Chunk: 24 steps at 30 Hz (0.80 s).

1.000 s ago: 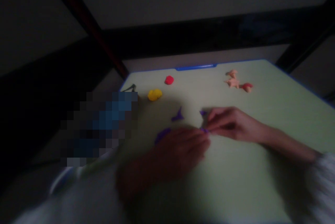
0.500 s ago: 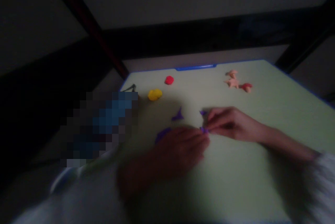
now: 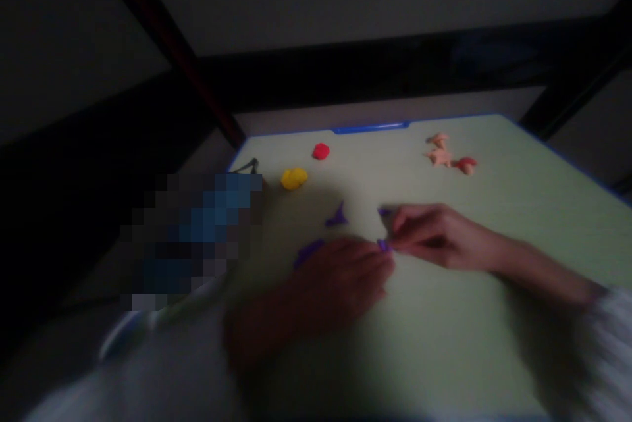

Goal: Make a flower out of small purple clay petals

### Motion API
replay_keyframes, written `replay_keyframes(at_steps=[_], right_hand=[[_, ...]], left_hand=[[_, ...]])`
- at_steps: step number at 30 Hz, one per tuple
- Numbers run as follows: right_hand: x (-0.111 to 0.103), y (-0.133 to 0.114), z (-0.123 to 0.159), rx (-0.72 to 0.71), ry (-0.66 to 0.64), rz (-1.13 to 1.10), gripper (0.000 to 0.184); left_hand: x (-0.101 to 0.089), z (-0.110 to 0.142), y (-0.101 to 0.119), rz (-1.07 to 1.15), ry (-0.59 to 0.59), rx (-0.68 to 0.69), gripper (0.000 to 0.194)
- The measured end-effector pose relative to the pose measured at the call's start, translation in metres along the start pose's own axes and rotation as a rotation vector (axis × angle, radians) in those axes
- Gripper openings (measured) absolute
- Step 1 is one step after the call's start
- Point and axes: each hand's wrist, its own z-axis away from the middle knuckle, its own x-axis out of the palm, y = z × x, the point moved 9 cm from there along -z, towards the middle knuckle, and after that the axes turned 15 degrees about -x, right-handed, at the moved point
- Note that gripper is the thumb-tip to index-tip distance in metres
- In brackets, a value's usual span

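Note:
Between the fingertips of both hands is a small piece of purple modelling clay (image 3: 384,245). My left hand (image 3: 340,277) comes in from the lower left, its fingers closed together on the clay's near side. From the right, my right hand (image 3: 429,234) pinches the same piece with thumb and forefinger. Partly hidden behind my left hand lies a larger purple lump (image 3: 309,253). A pointed, three-armed purple clay shape (image 3: 338,216) rests beyond it. Another small purple bit (image 3: 383,211) pokes out beside my right fingers. The picture is dim and blurred.
On the pale table (image 3: 444,343) lie a yellow clay lump (image 3: 294,178) and a red one (image 3: 320,151). Small peach clay figures (image 3: 439,157) and a red-topped piece (image 3: 465,164) sit at the back right. A blue handle (image 3: 371,127) marks the far edge. A pixelated patch covers the left side.
Both hands stay almost in place around the small purple clay. The whole view has shifted very slightly; the clay pieces on the table keep their places.

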Motion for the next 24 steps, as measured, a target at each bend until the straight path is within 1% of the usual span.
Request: replay_keyframes(at_steps=[2,6,9,11,15,18,24], right_hand=[[0.001,0.000,0.000,-0.001,-0.008,0.004,0.018],[-0.001,-0.001,-0.001,0.001,0.012,-0.010,0.019],[-0.002,-0.003,0.000,-0.013,0.023,-0.007,0.022],[-0.001,-0.004,0.001,-0.022,-0.001,0.016,0.022],[0.004,-0.007,0.002,-0.053,-0.075,0.092,0.023],[0.006,-0.008,0.003,-0.066,-0.103,0.128,0.023],[0.004,-0.011,0.003,-0.092,-0.068,0.101,0.026]], left_hand=[[-0.001,0.001,0.001,0.006,0.009,0.016,0.023],[-0.006,0.004,0.000,0.022,0.065,0.032,0.022],[-0.005,0.003,0.000,0.018,0.058,0.024,0.020],[-0.004,0.003,0.000,0.022,0.056,0.019,0.019],[-0.006,0.003,0.001,0.034,0.088,0.028,0.018],[-0.006,0.004,0.001,0.036,0.101,0.041,0.018],[-0.010,0.007,0.000,0.054,0.136,0.069,0.015]])
